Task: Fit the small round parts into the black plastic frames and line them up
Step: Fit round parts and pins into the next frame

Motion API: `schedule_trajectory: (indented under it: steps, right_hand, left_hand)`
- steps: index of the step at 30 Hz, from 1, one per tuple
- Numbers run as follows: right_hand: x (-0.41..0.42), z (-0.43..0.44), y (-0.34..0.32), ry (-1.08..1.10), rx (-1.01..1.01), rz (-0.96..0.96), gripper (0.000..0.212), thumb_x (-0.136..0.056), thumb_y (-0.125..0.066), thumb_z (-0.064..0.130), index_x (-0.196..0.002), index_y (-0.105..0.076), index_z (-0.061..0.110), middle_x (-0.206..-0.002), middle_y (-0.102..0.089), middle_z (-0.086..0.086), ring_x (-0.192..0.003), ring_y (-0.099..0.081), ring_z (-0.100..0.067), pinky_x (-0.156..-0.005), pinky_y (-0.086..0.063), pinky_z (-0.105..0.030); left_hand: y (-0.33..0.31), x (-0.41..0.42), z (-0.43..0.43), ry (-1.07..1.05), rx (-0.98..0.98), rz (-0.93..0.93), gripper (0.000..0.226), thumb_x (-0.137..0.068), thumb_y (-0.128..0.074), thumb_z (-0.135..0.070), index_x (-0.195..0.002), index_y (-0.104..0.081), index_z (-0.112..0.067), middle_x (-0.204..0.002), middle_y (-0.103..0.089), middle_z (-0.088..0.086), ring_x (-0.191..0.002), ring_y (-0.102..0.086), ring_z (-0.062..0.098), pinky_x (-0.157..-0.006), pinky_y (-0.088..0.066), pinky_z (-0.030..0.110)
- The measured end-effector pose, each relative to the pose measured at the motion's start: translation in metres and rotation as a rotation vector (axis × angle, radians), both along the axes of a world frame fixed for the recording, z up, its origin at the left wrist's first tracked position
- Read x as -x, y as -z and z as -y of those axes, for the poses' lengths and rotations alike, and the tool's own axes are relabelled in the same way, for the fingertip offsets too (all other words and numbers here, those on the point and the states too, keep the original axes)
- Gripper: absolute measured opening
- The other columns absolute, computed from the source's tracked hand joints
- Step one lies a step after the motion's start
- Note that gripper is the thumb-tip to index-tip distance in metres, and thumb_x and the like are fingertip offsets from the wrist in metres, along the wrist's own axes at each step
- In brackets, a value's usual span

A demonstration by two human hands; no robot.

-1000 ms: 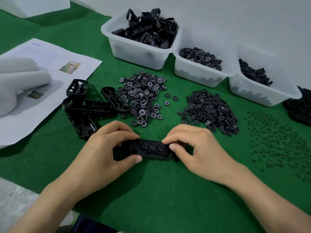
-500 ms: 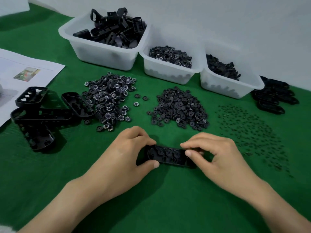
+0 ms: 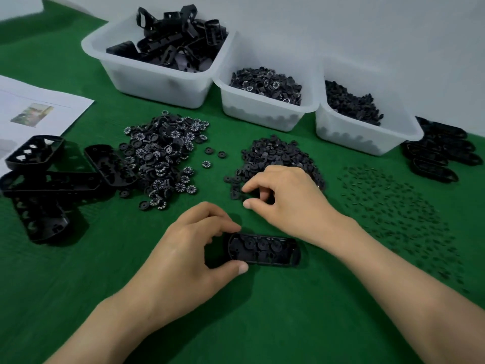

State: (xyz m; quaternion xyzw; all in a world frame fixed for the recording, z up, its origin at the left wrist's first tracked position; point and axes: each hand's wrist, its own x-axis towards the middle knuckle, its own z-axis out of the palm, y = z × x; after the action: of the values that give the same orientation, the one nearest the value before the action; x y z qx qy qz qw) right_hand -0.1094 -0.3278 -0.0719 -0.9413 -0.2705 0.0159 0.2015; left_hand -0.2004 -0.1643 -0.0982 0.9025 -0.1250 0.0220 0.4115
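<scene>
The left grip (image 3: 183, 253) holds one black frame (image 3: 262, 249) by its left end, thumb on the near edge and curled fingers on the far edge, with the frame lying flat on the green table (image 3: 262, 324) in front of the person. Three round discs sit side by side in the frame's recesses; its right end is free. The right grip (image 3: 286, 198) is apart from the frame, just beyond it, at the near edge of the pile of plain discs (image 3: 278, 153). Its fingers are curled, and forefinger and thumb are narrowly parted over the nearest discs; I cannot tell whether a disc is pinched between them. To the left of that pile lies a second pile of numbered discs (image 3: 165, 153) with white marks on their faces, a few strays between the two. Farther left, several empty frames (image 3: 52, 185) lie heaped across one another, partly on a printed sheet (image 3: 39, 101). To the right of the plain discs, small dark pins (image 3: 393, 206) are scattered wide. Along the back stand three translucent bins side by side: the left bin (image 3: 157, 85) holds black plastic pieces, the middle bin (image 3: 257, 111) numbered discs, the right bin (image 3: 362, 137) dark small parts. More frames (image 3: 441, 151) are stacked beside the right bin.
</scene>
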Motion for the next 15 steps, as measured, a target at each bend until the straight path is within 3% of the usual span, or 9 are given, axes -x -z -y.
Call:
schedule_trajectory:
  steps: [6,11,15]
  right_hand:
    - [-0.003,-0.006,0.002,0.005,-0.035,0.013,0.011,-0.078,-0.071,0.027,-0.088,-0.069,0.023,-0.077,-0.052,0.011,-0.075,-0.053,-0.010,-0.076,-0.049,-0.036]
    - [-0.003,-0.007,0.002,0.039,-0.026,0.023,0.010,-0.079,-0.069,0.031,-0.082,-0.068,0.022,-0.082,-0.058,0.007,-0.076,-0.056,-0.012,-0.077,-0.050,-0.037]
    - [-0.004,-0.008,0.000,0.014,-0.023,0.020,0.006,-0.079,-0.068,0.027,-0.079,-0.069,0.021,-0.079,-0.056,0.009,-0.074,-0.055,-0.008,-0.076,-0.048,-0.032]
  left_hand:
    - [0.000,-0.002,-0.004,-0.027,0.018,-0.017,0.043,-0.064,-0.074,-0.040,-0.104,-0.064,-0.026,-0.103,-0.050,-0.023,-0.094,-0.047,-0.005,-0.075,-0.036,0.003]
    - [-0.002,-0.003,-0.012,-0.030,0.024,-0.046,0.047,-0.059,-0.063,-0.056,-0.100,-0.064,-0.034,-0.105,-0.050,-0.024,-0.090,-0.051,0.000,-0.074,-0.041,0.008]
    - [-0.002,-0.005,-0.014,-0.020,0.032,-0.064,0.044,-0.060,-0.069,-0.051,-0.100,-0.065,-0.033,-0.105,-0.051,-0.023,-0.088,-0.051,0.002,-0.073,-0.041,0.009]
